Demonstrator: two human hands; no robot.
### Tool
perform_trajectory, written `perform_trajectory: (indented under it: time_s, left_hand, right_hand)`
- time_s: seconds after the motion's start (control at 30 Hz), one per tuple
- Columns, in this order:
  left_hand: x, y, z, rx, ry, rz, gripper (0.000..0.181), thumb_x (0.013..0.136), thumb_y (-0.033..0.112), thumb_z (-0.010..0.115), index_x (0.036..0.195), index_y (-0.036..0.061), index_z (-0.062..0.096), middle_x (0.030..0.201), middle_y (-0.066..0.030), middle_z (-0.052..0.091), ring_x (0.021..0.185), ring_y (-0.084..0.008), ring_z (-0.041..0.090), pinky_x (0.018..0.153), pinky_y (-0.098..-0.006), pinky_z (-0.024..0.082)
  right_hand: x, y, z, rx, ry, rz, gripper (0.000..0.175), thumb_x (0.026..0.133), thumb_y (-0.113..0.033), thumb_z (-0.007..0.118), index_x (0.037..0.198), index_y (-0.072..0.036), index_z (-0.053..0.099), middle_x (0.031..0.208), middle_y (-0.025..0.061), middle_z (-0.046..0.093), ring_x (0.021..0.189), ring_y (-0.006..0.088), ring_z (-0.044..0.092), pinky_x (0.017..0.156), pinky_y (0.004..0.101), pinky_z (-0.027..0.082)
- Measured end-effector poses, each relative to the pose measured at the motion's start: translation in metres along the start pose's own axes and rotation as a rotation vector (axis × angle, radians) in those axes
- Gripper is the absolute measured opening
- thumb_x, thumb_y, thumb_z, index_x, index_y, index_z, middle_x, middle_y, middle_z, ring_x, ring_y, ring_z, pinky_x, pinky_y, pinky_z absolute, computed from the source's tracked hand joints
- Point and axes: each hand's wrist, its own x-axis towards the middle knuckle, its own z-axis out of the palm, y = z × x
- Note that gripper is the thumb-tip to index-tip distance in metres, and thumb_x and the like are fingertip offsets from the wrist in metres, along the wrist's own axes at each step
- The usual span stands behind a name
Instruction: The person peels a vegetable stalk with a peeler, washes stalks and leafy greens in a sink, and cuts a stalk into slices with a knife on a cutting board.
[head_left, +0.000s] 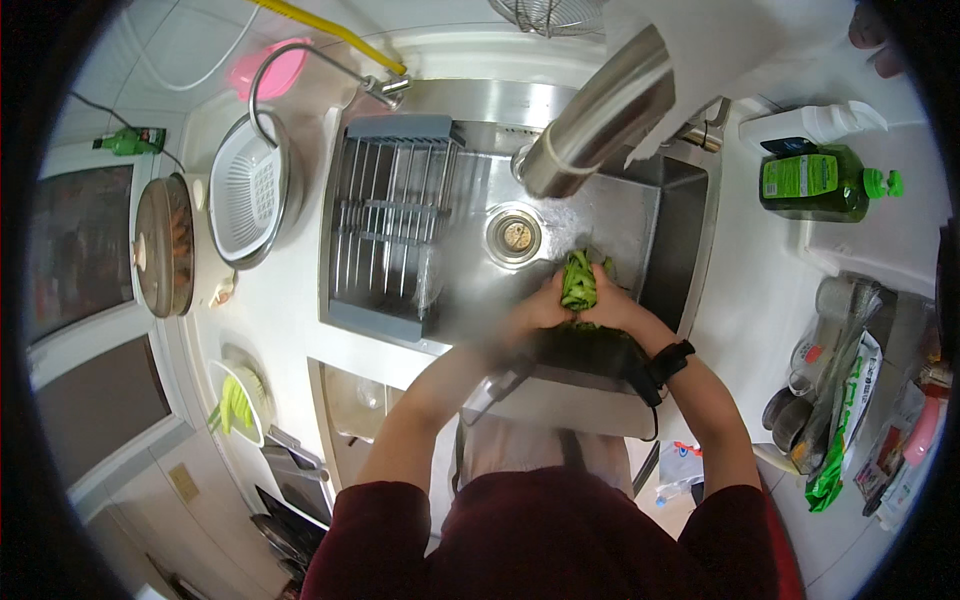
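Chopped green vegetable pieces are bunched between my two hands, low over the near part of a stainless steel sink. My left hand presses on the bunch from the left, partly blurred by a hazy patch across the view. From the other side my right hand closes around it, with a black strap on that wrist. More green shows just below the hands. Beyond them lies the sink's drain strainer, with pale bits in it. What is under the hands is hidden.
A metal drying rack spans the sink's left side. A thick metal cylinder hangs over the back. Green soap bottle and white bottle stand right. A white colander in a bowl and a lidded pot are left.
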Motion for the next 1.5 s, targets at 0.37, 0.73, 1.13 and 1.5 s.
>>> perform_trajectory:
  time_s: [0.37, 0.73, 1.13, 1.5]
  left_hand:
    - [-0.014, 0.12, -0.038, 0.147, 0.192, 0.102, 0.072, 0.066, -0.003, 0.067, 0.129, 0.0001, 0.031, 0.118, -0.0126, 0.049, 0.112, -0.0203, 0.046, 0.095, -0.0318, 0.037]
    - [-0.029, 0.072, -0.01, 0.17, 0.386, 0.065, 0.069, 0.063, 0.001, 0.069, 0.123, -0.0022, 0.035, 0.11, -0.0163, 0.053, 0.108, -0.0263, 0.05, 0.094, -0.0349, 0.038]
    - [-0.061, 0.109, -0.037, 0.082, 0.565, 0.245, 0.068, 0.066, 0.003, 0.068, 0.124, -0.001, 0.033, 0.111, -0.0187, 0.048, 0.107, -0.0309, 0.048, 0.094, -0.0348, 0.037]
    - [-0.324, 0.121, -0.111, 0.103, 1.115, 0.259, 0.057, 0.067, -0.004, 0.064, 0.12, 0.0005, 0.041, 0.112, -0.0143, 0.046, 0.107, -0.0256, 0.046, 0.093, -0.0335, 0.037]
  right_hand:
    - [-0.019, -0.101, -0.039, -0.091, 0.1, -0.239, 0.088, 0.059, -0.011, 0.073, 0.13, 0.0, 0.023, 0.112, 0.0199, 0.05, 0.106, 0.028, 0.05, 0.088, 0.0341, 0.041]
    - [-0.016, -0.08, -0.018, -0.118, 0.042, -0.226, 0.083, 0.058, -0.01, 0.072, 0.127, -0.001, 0.027, 0.111, 0.0205, 0.049, 0.104, 0.0293, 0.051, 0.086, 0.0367, 0.042]
    - [-0.016, -0.156, -0.005, -0.521, 0.084, -0.314, 0.085, 0.06, -0.004, 0.072, 0.13, -0.009, 0.024, 0.12, 0.0256, 0.039, 0.11, 0.0429, 0.044, 0.086, 0.0446, 0.042]
    - [-0.026, -0.327, 0.216, -0.692, -0.119, -0.68, 0.074, 0.064, -0.002, 0.066, 0.127, -0.001, 0.029, 0.119, 0.0255, 0.041, 0.108, 0.0416, 0.046, 0.087, 0.0408, 0.042]
